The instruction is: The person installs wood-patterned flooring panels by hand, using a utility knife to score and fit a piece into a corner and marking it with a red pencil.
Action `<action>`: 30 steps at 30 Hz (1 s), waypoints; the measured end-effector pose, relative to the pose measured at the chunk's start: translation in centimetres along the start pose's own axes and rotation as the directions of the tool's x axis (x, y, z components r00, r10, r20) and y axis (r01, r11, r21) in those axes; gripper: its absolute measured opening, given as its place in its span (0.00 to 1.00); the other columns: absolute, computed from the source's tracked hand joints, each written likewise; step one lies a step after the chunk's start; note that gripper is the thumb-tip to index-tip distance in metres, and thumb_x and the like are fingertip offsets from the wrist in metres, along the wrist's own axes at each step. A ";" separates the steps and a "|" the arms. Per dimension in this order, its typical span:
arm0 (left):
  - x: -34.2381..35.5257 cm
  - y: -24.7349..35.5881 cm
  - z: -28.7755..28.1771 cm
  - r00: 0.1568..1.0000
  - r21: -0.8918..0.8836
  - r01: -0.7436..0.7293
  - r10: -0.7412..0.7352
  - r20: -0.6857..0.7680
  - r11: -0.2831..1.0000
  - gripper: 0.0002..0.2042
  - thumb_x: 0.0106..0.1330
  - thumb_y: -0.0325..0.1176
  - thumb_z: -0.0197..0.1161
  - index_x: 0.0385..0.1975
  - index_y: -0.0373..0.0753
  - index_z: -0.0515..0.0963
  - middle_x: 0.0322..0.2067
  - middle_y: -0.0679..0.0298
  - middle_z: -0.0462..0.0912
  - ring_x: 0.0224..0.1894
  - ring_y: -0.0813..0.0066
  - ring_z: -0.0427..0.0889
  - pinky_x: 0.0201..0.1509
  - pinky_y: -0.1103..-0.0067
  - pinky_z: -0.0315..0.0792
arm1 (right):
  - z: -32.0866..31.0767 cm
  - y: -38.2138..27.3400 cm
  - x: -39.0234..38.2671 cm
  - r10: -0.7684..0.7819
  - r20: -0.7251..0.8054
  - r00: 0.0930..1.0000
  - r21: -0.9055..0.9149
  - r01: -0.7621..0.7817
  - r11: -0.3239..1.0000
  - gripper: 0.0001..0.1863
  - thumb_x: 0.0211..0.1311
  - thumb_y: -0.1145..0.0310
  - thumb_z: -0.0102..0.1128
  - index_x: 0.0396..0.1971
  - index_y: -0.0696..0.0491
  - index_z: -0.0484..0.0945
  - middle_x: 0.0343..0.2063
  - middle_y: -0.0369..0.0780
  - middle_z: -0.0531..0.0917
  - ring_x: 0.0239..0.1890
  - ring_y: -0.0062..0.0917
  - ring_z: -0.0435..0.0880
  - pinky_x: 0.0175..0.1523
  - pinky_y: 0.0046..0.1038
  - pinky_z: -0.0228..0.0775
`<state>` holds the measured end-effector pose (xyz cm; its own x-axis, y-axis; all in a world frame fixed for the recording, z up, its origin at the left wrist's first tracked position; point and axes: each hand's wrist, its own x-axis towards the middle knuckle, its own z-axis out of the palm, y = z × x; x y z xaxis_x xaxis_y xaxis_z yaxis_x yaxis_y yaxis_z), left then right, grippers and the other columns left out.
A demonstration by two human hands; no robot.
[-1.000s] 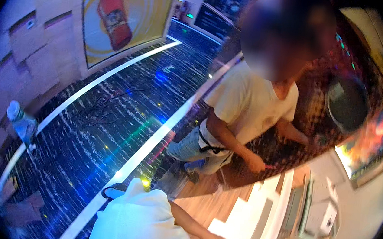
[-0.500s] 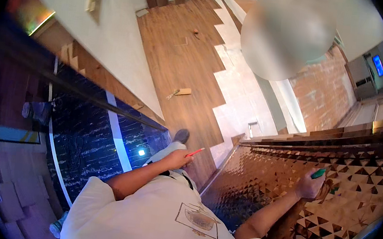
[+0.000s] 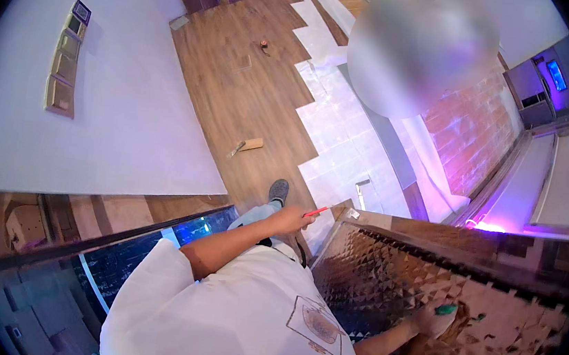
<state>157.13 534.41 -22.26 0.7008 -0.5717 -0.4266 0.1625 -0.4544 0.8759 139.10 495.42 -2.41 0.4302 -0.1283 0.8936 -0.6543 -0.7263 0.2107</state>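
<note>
I wear a loose white short-sleeved T-shirt (image 3: 234, 325) with a small brownish square emblem (image 3: 316, 325) printed on its front, pale blue trousers (image 3: 253, 214) below it, a grey shoe (image 3: 278, 191) on my foot, and my forearms are bare.

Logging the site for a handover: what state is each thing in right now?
Left hand: closed on red stick.
Right hand: closed on green object, against faceted panel.
Wood floor: partly laid, pale underlay bare.
Wall screen: lit.
</note>
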 end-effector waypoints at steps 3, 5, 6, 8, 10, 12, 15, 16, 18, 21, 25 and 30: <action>3.0 0.9 -2.9 0.999 -0.035 0.009 -0.010 -0.035 0.999 0.15 0.71 0.44 0.58 0.32 0.37 0.79 0.24 0.60 0.84 0.27 0.65 0.83 0.33 0.69 0.74 | 0.0 -0.5 -0.3 -0.044 0.036 0.998 -0.130 0.048 0.990 0.14 0.64 0.61 0.67 0.34 0.59 0.85 0.31 0.43 0.88 0.30 0.35 0.88 0.33 0.31 0.80; 5.5 -0.4 -4.6 0.995 0.004 -0.033 0.033 -0.095 0.999 0.15 0.70 0.44 0.58 0.33 0.37 0.80 0.24 0.60 0.84 0.26 0.66 0.84 0.33 0.69 0.75 | 0.4 -2.5 0.4 -0.056 0.084 0.995 -0.113 0.065 0.991 0.13 0.64 0.62 0.67 0.34 0.59 0.85 0.29 0.43 0.87 0.28 0.35 0.87 0.31 0.32 0.79; 6.5 -0.9 -5.3 0.997 -0.010 -0.002 0.001 -0.075 1.000 0.15 0.70 0.43 0.58 0.33 0.37 0.80 0.24 0.60 0.85 0.26 0.66 0.84 0.33 0.69 0.75 | 0.5 -2.9 0.7 -0.067 0.111 0.992 -0.109 0.079 0.991 0.13 0.64 0.63 0.67 0.34 0.59 0.84 0.28 0.43 0.86 0.28 0.35 0.86 0.30 0.32 0.78; 8.6 -1.6 -7.1 0.997 -0.041 0.059 -0.061 -0.039 0.997 0.15 0.70 0.43 0.58 0.33 0.36 0.80 0.25 0.60 0.85 0.26 0.67 0.84 0.33 0.70 0.75 | 1.4 -2.8 -0.3 -0.096 0.145 0.985 -0.096 0.111 0.989 0.13 0.64 0.63 0.68 0.34 0.59 0.83 0.26 0.43 0.84 0.26 0.36 0.84 0.30 0.34 0.77; 9.8 -1.1 -9.1 0.994 0.010 0.095 -0.094 -0.051 0.995 0.14 0.70 0.42 0.59 0.33 0.36 0.80 0.25 0.61 0.85 0.26 0.69 0.84 0.32 0.71 0.75 | 1.5 -4.5 0.0 -0.170 0.156 0.973 0.016 0.170 0.985 0.14 0.64 0.61 0.69 0.35 0.59 0.82 0.24 0.43 0.80 0.25 0.38 0.81 0.30 0.36 0.75; 10.6 -0.3 -10.5 0.986 -0.085 0.155 -0.160 -0.053 0.984 0.14 0.71 0.41 0.58 0.32 0.35 0.79 0.23 0.63 0.83 0.24 0.73 0.82 0.31 0.73 0.75 | 2.3 -6.0 -0.3 -0.143 0.300 0.943 0.019 0.144 0.989 0.14 0.64 0.62 0.68 0.36 0.59 0.82 0.26 0.44 0.81 0.26 0.39 0.81 0.32 0.36 0.76; 11.9 -2.0 -11.4 0.996 -0.114 0.077 -0.081 -0.031 0.990 0.14 0.72 0.40 0.57 0.31 0.35 0.79 0.22 0.64 0.81 0.23 0.76 0.79 0.29 0.74 0.74 | 4.1 -7.9 -3.0 -0.086 0.349 0.933 0.116 0.048 0.992 0.12 0.67 0.64 0.64 0.37 0.59 0.80 0.28 0.46 0.81 0.27 0.42 0.81 0.32 0.37 0.73; 12.5 -1.5 -12.3 0.996 -0.123 0.089 -0.092 -0.019 0.988 0.13 0.73 0.40 0.57 0.32 0.36 0.78 0.22 0.65 0.81 0.23 0.77 0.79 0.29 0.75 0.73 | 4.5 -8.6 -5.2 -0.042 0.375 0.926 0.152 -0.017 0.988 0.11 0.68 0.65 0.63 0.37 0.59 0.79 0.28 0.47 0.81 0.27 0.42 0.81 0.32 0.37 0.72; 12.7 -0.8 -14.0 0.991 -0.141 0.132 -0.134 -0.009 0.981 0.13 0.73 0.39 0.57 0.32 0.36 0.77 0.22 0.66 0.80 0.24 0.78 0.78 0.29 0.76 0.73 | 5.2 -12.0 -8.7 0.049 0.538 0.842 0.267 -0.225 0.937 0.12 0.68 0.64 0.61 0.37 0.59 0.78 0.27 0.48 0.80 0.28 0.44 0.81 0.31 0.39 0.72; 14.4 -1.7 -15.5 0.982 -0.144 0.172 -0.182 -0.057 0.975 0.12 0.73 0.39 0.57 0.33 0.36 0.77 0.22 0.67 0.80 0.24 0.80 0.78 0.28 0.78 0.72 | 4.6 -18.8 -14.2 0.160 0.824 0.543 0.151 -0.483 0.862 0.17 0.68 0.60 0.61 0.37 0.62 0.77 0.28 0.51 0.81 0.32 0.45 0.84 0.33 0.40 0.74; 17.1 -0.5 -18.4 0.965 -0.320 0.212 -0.249 -0.080 0.924 0.13 0.71 0.40 0.58 0.33 0.36 0.78 0.21 0.65 0.80 0.23 0.74 0.80 0.29 0.72 0.73 | 7.8 -27.9 -11.7 -0.089 0.894 0.440 0.377 -0.627 0.682 0.19 0.70 0.58 0.59 0.43 0.63 0.76 0.32 0.53 0.83 0.37 0.49 0.83 0.41 0.39 0.75; 21.4 -1.1 -23.1 0.955 -0.451 0.273 -0.297 0.019 0.850 0.12 0.75 0.39 0.56 0.32 0.39 0.76 0.22 0.70 0.78 0.21 0.82 0.74 0.26 0.81 0.69 | 21.5 -38.8 -9.4 0.028 0.978 0.208 0.160 -0.825 0.542 0.20 0.73 0.59 0.56 0.44 0.65 0.73 0.33 0.57 0.81 0.36 0.53 0.80 0.41 0.45 0.70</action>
<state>187.98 538.46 -27.08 0.6076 -0.4242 -0.6715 0.6428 -0.2340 0.7295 173.80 510.30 -27.49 0.6792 -0.7074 -0.1955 -0.6101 -0.3961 -0.6862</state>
